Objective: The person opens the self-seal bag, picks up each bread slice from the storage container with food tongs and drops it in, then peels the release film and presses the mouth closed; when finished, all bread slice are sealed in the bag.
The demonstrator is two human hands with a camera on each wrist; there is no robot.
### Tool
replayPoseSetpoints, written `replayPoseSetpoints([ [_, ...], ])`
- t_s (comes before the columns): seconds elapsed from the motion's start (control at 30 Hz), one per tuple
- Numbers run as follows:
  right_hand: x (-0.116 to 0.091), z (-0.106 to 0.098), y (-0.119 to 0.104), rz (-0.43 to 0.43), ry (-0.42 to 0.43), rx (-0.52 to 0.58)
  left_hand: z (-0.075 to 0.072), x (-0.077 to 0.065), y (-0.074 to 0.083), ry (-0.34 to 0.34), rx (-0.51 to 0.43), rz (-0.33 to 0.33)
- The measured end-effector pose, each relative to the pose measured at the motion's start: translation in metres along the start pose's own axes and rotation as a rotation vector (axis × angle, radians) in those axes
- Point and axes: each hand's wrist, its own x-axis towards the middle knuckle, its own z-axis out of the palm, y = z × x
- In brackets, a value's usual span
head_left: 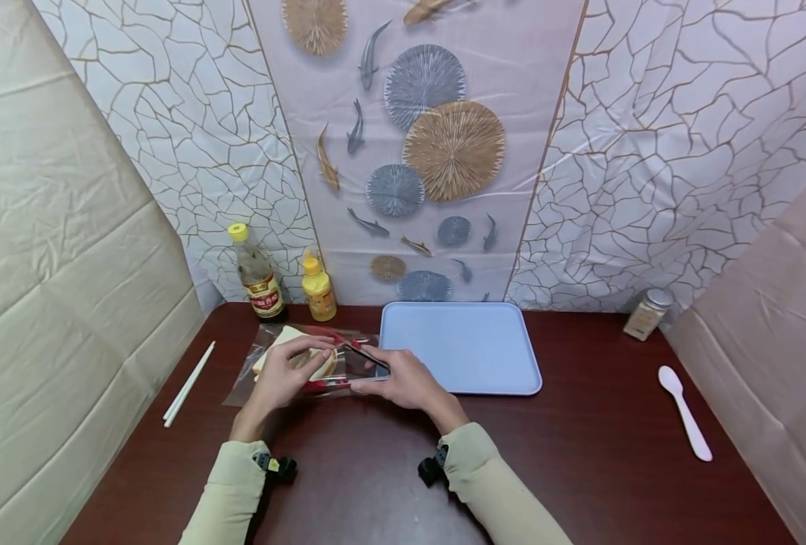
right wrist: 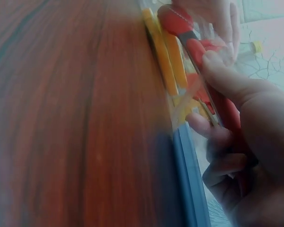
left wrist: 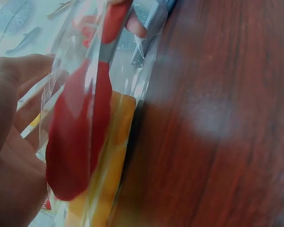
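Note:
My right hand [head_left: 406,378] grips a pair of tongs with red tips [left wrist: 78,137] and red grips [right wrist: 226,111], thumb on one side and fingers curled on the other. The two arms of the tongs stand apart, tips toward the left. Sliced bread [head_left: 281,337] with a brown crust [left wrist: 124,113] lies inside a clear plastic bag [head_left: 241,387]. Over the bag's right part, my left hand [head_left: 283,375] pinches the film between thumb and fingers. One red tip overlaps the bread in the left wrist view, seen through the film.
A blue tray [head_left: 457,348] lies right of the bag. Behind stand a dark sauce bottle [head_left: 262,291] and a yellow squeeze bottle [head_left: 318,291]. White chopsticks [head_left: 189,384] lie left; a white spoon [head_left: 685,412] and a shaker jar [head_left: 648,314] are far right.

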Motion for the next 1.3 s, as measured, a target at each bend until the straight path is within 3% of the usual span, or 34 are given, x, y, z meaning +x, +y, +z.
replayPoseSetpoints([
  [0.2, -0.005, -0.002, 0.001, -0.025, 0.019, 0.03, 0.0, -0.001, 0.0, 0.047, -0.067, -0.044],
  [0.37, -0.013, -0.006, 0.003, -0.014, 0.016, 0.037, 0.001, 0.001, 0.001, 0.058, -0.07, -0.057],
  [0.83, -0.059, -0.045, 0.03, 0.008, 0.045, 0.015, 0.003, -0.002, 0.0, 0.071, 0.026, -0.072],
  [0.97, -0.078, -0.064, 0.042, 0.003, 0.097, -0.009, 0.004, -0.002, -0.004, 0.079, 0.062, -0.065],
  [1.1, -0.102, -0.085, 0.058, 0.046, 0.165, -0.024, 0.005, -0.001, -0.004, 0.077, 0.077, -0.056],
  [1.3, -0.144, -0.117, 0.074, 0.211, 0.258, 0.016, 0.001, -0.002, -0.007, 0.079, 0.097, -0.045],
])
